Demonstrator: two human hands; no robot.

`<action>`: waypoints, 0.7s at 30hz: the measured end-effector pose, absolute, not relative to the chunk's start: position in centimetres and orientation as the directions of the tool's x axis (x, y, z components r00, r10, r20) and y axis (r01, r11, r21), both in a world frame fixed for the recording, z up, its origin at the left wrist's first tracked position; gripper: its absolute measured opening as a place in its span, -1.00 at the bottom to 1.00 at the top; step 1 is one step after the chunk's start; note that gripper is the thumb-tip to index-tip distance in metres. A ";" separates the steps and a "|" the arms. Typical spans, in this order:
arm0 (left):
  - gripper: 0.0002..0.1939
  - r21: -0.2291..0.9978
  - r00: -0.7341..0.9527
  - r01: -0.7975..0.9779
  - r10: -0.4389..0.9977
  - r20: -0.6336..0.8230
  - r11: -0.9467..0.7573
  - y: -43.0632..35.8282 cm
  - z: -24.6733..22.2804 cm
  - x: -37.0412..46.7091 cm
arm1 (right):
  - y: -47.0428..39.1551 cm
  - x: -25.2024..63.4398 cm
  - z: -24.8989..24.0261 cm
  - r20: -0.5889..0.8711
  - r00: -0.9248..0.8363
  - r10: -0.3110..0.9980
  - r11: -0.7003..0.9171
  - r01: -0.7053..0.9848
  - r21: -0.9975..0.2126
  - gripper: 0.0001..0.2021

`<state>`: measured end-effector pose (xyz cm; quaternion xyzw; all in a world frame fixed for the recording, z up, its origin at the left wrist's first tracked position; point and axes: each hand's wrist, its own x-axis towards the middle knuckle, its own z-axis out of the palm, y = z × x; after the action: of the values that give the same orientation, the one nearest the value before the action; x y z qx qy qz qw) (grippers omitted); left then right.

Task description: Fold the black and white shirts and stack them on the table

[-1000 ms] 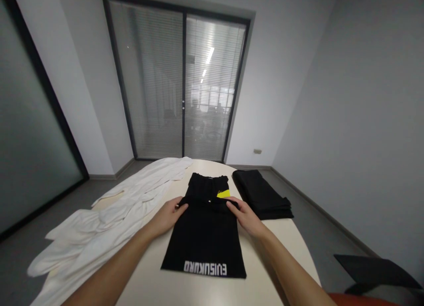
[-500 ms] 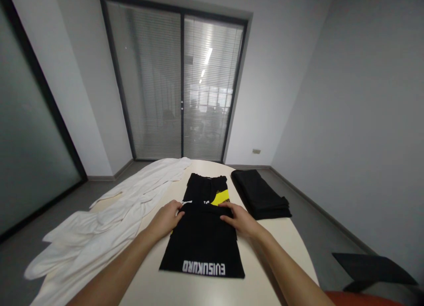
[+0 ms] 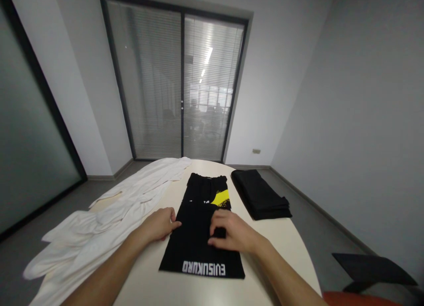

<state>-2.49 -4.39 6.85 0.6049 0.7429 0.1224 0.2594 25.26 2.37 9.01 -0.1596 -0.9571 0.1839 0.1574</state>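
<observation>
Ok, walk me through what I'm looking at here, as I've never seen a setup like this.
There is no machine: these are a person's two bare hands, seen by one camera worn on the head, looking forward and down. On the pale table lies a folded black garment with white letters near the close end and a yellow patch farther up. White cloth spreads at the left; folded black cloth sits at the right. The left hand is at the garment's left edge, its grip unclear. The right hand is over the garment, thumb and fingers apart, so nothing seems held there.
</observation>
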 end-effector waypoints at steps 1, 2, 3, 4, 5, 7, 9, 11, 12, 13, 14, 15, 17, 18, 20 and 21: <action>-0.74 0.490 -0.130 0.842 0.966 -0.225 0.227 -4.3 6.7 -2.6 | 1.5 24.7 9.0 0.198 -0.939 0.282 0.893 0.181 -0.413 -0.74; -0.72 0.480 -0.129 0.850 0.969 -0.210 0.217 -4.1 6.6 -2.7 | 0.7 24.2 8.7 0.169 -0.963 0.211 0.901 0.125 -0.415 -0.72; -0.69 0.470 -0.130 0.858 0.973 -0.191 0.207 -4.0 6.4 -2.8 | 0.0 23.7 8.4 0.147 -0.976 0.158 0.909 0.086 -0.408 -0.70; -0.67 0.462 -0.133 0.865 0.977 -0.166 0.196 -3.8 6.3 -2.9 | -0.6 23.2 8.1 0.135 -0.983 0.123 0.921 0.062 -0.384 -0.70; -0.66 0.456 -0.139 0.870 0.981 -0.138 0.187 -3.7 6.2 -2.9 | -1.1 22.8 7.7 0.124 -0.986 0.108 0.934 0.058 -0.354 -0.71; -0.66 0.451 -0.150 0.875 0.984 -0.091 0.175 -3.4 6.0 -2.9 | -1.6 22.3 7.3 0.107 -0.987 0.117 0.953 0.081 -0.291 -0.78; -0.66 0.450 -0.170 0.874 0.983 -0.071 0.183 -3.3 6.0 -2.8 | -1.8 22.1 7.2 0.094 -0.985 0.144 0.958 0.115 -0.263 -0.84; -0.66 0.448 -0.197 0.871 0.979 -0.054 0.200 -3.3 6.2 -2.6 | -1.9 22.3 7.5 0.081 -0.984 0.157 0.951 0.129 -0.281 -0.86; -0.66 0.448 -0.210 0.870 0.977 -0.044 0.208 -3.2 6.3 -2.6 | -1.9 22.4 7.7 0.066 -0.986 0.152 0.943 0.125 -0.308 -0.86; -0.66 0.450 -0.221 0.868 0.975 -0.033 0.212 -3.3 6.5 -2.5 | -2.0 22.6 8.0 0.043 -0.989 0.143 0.930 0.120 -0.347 -0.86; -0.65 0.455 -0.229 0.865 0.973 -0.023 0.214 -3.3 6.7 -2.5 | -2.0 22.7 8.3 0.011 -0.991 0.133 0.911 0.118 -0.395 -0.87; -0.65 0.462 -0.233 0.861 0.972 -0.015 0.213 -3.3 6.9 -2.4 | -2.1 22.7 8.5 -0.029 -0.992 0.121 0.884 0.121 -0.451 -0.88; -0.64 0.485 -0.216 0.855 0.976 0.010 0.185 -3.4 7.4 -2.3 | -2.5 22.6 8.8 -0.145 -0.987 0.063 0.813 0.135 -0.567 -0.90; -0.65 0.498 -0.190 0.853 0.981 0.025 0.153 -3.5 7.6 -2.2 | -2.7 22.3 8.8 -0.210 -0.978 0.016 0.784 0.142 -0.604 -0.92; -0.67 0.521 -0.093 0.851 0.995 0.045 0.056 -3.8 8.0 -1.8 | -3.3 21.6 8.5 -0.346 -0.933 -0.103 0.759 0.151 -0.634 -0.91; -0.68 0.528 -0.024 0.849 0.999 0.044 -0.003 -4.0 8.2 -1.6 | -3.6 21.2 8.3 -0.405 -0.901 -0.153 0.756 0.158 -0.635 -0.83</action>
<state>-1.59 -4.01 8.21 0.6758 0.6836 0.2116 0.1767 21.17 -3.61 8.29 -0.0013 -0.9103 0.3492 -0.2222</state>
